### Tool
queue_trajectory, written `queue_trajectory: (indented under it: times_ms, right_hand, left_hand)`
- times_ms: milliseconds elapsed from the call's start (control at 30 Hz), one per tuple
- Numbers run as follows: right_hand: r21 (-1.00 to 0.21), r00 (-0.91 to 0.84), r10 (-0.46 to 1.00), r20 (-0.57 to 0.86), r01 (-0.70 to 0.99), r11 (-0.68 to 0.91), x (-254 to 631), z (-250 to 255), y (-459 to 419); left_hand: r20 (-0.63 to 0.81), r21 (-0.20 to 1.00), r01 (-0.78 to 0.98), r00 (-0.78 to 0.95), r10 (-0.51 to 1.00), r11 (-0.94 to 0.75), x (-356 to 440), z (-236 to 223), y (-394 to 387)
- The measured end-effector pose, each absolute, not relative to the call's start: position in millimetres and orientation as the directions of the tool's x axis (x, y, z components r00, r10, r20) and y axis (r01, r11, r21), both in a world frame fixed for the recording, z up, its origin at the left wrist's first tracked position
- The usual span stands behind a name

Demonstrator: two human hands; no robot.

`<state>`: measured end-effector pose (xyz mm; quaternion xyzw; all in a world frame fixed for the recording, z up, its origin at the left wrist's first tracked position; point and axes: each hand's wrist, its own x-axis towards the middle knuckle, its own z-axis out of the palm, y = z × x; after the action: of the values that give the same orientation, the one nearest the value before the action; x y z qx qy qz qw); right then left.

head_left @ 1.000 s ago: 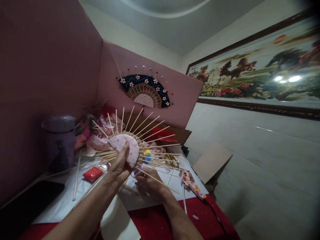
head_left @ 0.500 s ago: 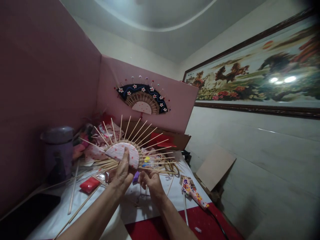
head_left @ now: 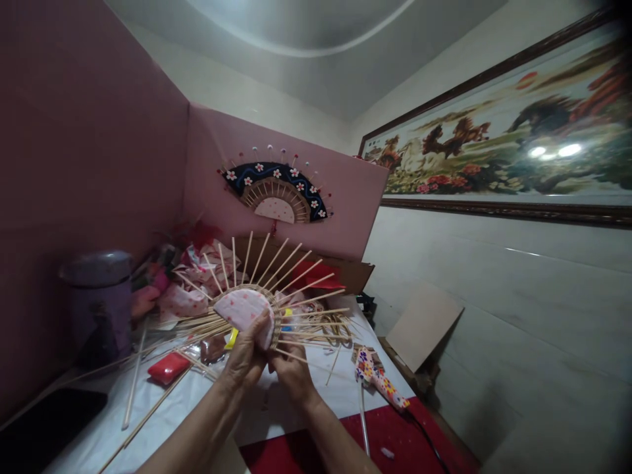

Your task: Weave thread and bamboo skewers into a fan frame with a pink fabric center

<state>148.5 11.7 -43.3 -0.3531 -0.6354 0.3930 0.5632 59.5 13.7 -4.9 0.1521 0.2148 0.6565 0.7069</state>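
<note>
**While the left hand [head_left: 249, 355] grips the stick fan [head_left: 241, 308], the right hand [head_left: 292, 375] is tucked in at its lower edge**

Since both hands are up over the middle of the counter [head_left: 316, 418], that's where the fan is too, held up in front of the clutter. Left hand is closed on it: thumb flat on the pale dotted panel, other fingers out of sight behind. The right one has its fingers curled in close by the lowest sticks, right next to the left. Can't tell if it's actually pinching anything there.

The panel is a half circle with a woven rim [head_left: 276, 315] along the curve, and thin sticks [head_left: 236, 260] poke out from that like sun rays.

Around it: loose sticks and a shiny red packet [head_left: 168, 367] off to the left, plus a purple tumbler [head_left: 99, 313] and a dark flat slab [head_left: 52, 421] near the left edge. Over on the right there's a flower-print glue gun [head_left: 380, 382] with a black cord. Crumpled pink cloth [head_left: 185, 299] is heaped toward the back, and behind everything a navy fan [head_left: 277, 172] with little white flowers is up on a pink board [head_left: 345, 191].
</note>
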Motion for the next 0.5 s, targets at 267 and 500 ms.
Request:
queue_trajectory:
  times_ms: [267,500]
  right_hand:
    - [-0.890,-0.150,0.878,0.455,-0.062,0.451,142,-36,-1]
    - [-0.906,-0.201,0.891,0.407,-0.213,0.366,135,-53,4]
  left_hand:
    - [-0.006,0.573,-0.819,0.007,1.000,0.010,64,-19,9]
    - [-0.098,0.484,-0.870,-0.159,0.982,-0.093,55,-17,17]
